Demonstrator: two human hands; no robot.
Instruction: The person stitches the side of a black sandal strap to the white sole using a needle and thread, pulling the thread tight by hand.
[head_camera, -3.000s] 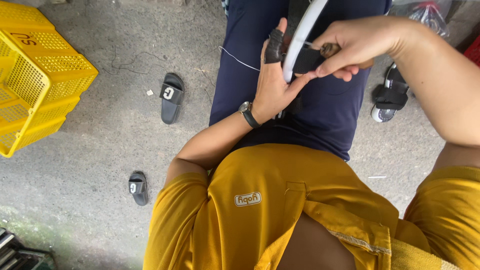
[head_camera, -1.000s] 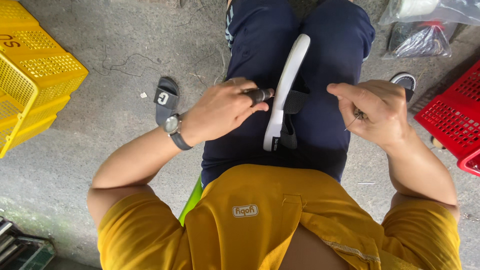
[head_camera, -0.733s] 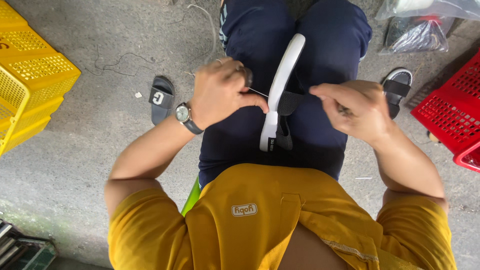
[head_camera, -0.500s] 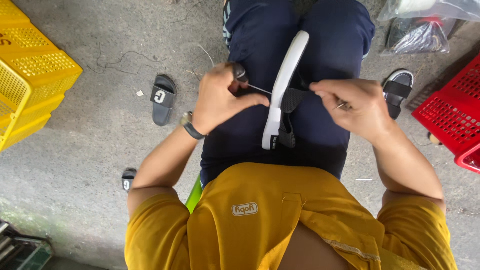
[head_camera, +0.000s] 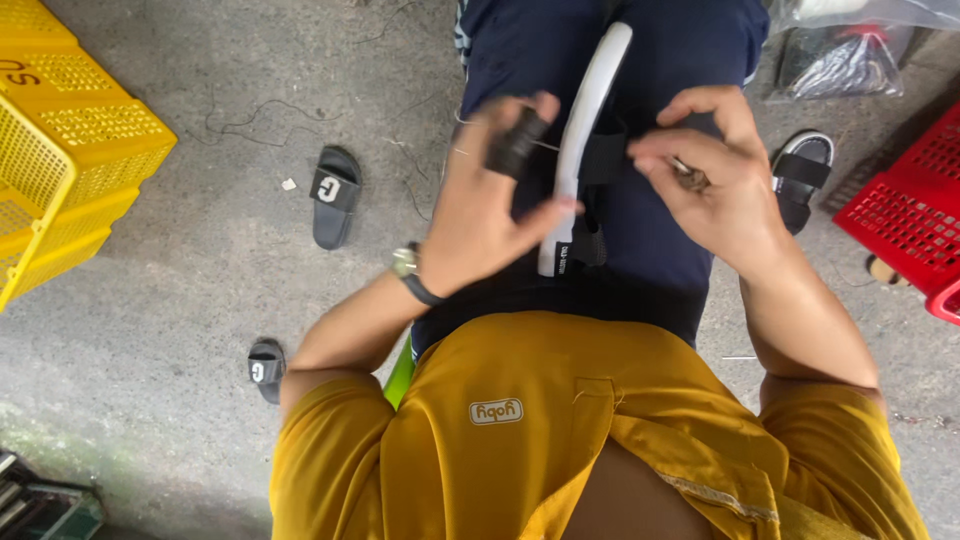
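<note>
Two hands flank curved white plastic band, black strap.

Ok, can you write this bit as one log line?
left hand: touching curved white plastic piece | right hand: pinching small dark bit | lap: black strap

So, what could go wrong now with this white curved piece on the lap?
The white curved piece only lies along the dark trousers and might slide off onto the concrete floor. The thin thread stretched between the left hand and the right hand could snap or slip. The small part in the right fingers could drop.
</note>
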